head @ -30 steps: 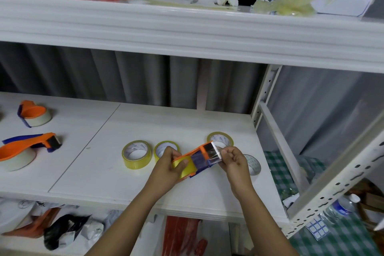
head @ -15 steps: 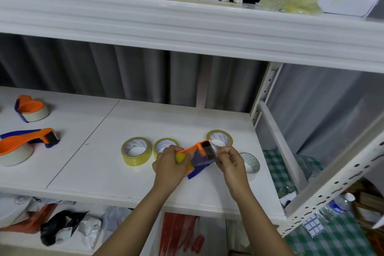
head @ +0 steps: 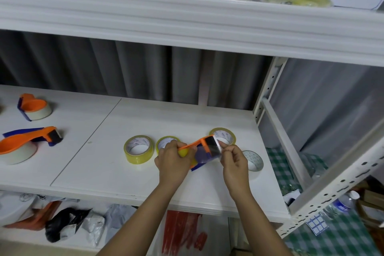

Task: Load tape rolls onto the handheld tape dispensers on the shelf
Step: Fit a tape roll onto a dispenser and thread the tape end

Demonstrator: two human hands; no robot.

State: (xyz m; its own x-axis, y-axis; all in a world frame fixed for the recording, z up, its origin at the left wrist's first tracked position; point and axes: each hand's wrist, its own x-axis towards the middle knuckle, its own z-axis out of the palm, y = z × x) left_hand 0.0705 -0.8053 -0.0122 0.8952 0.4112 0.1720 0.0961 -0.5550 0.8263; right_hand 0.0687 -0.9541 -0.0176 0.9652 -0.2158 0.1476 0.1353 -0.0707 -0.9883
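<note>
My left hand (head: 173,160) grips an orange and blue handheld tape dispenser (head: 202,145) with a yellow tape roll in it, held just above the white shelf (head: 99,164). My right hand (head: 233,157) pinches the free strip of clear tape (head: 209,153) at the dispenser's toothed cutter end. Three yellow tape rolls lie flat behind: one (head: 138,148) to the left, one (head: 166,141) partly hidden by my left hand, one (head: 223,136) behind the cutter. A clear roll (head: 253,160) lies right of my right hand.
Two loaded orange dispensers lie at the shelf's left, one near (head: 25,144), one farther back (head: 34,107). A cluttered upper shelf (head: 187,18) overhangs. The perforated metal upright (head: 268,89) bounds the right side. Bags sit below (head: 68,222).
The dispenser has levelled out and its cutter end now points farther back. My right hand has drawn the clear tape strip out along the cutter.
</note>
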